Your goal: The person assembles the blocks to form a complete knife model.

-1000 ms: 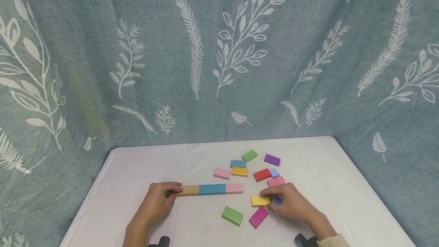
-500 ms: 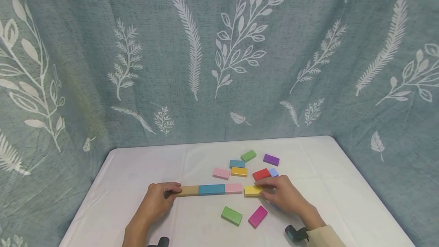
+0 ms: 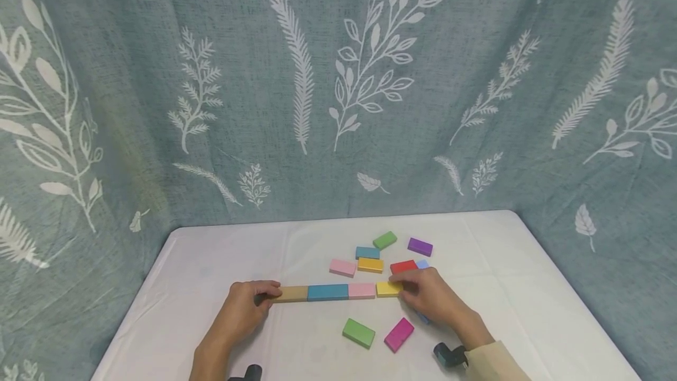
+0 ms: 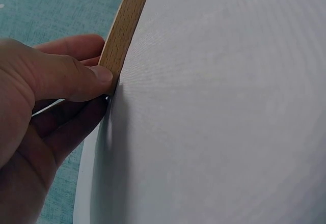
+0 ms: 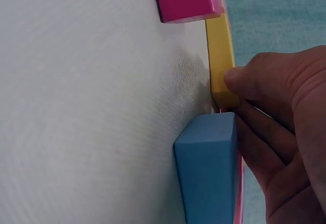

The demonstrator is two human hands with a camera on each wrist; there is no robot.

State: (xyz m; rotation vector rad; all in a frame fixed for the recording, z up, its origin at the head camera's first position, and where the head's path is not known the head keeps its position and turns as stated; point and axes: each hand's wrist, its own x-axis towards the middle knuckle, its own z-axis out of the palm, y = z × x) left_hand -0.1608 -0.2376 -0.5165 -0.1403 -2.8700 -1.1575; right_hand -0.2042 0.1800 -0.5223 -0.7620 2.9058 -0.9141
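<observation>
A straight row of blocks lies on the white table: a tan wooden block [image 3: 293, 294], a blue block [image 3: 328, 292], a pink block [image 3: 362, 291] and a yellow block [image 3: 388, 289]. At the row's left end my left hand [image 3: 244, 309] pinches the wooden block between thumb and fingers; the left wrist view shows its grain. My right hand [image 3: 439, 301] pinches the right end of the yellow block, which sits against or very close to the pink one. In the right wrist view the thumb presses the yellow block's near side.
Behind the row lie a light pink block [image 3: 342, 267], an orange-yellow block [image 3: 370, 265], a red block [image 3: 404, 266] and several others. In front are a green block [image 3: 358, 333] and a magenta block [image 3: 399, 334]. A blue block [image 5: 206, 168] stands near my right hand, mostly hidden in the head view.
My right hand has carried the yellow block away from me and leftward, from near the magenta block to the pink end of the row. The left hand has stayed on the wooden block.
</observation>
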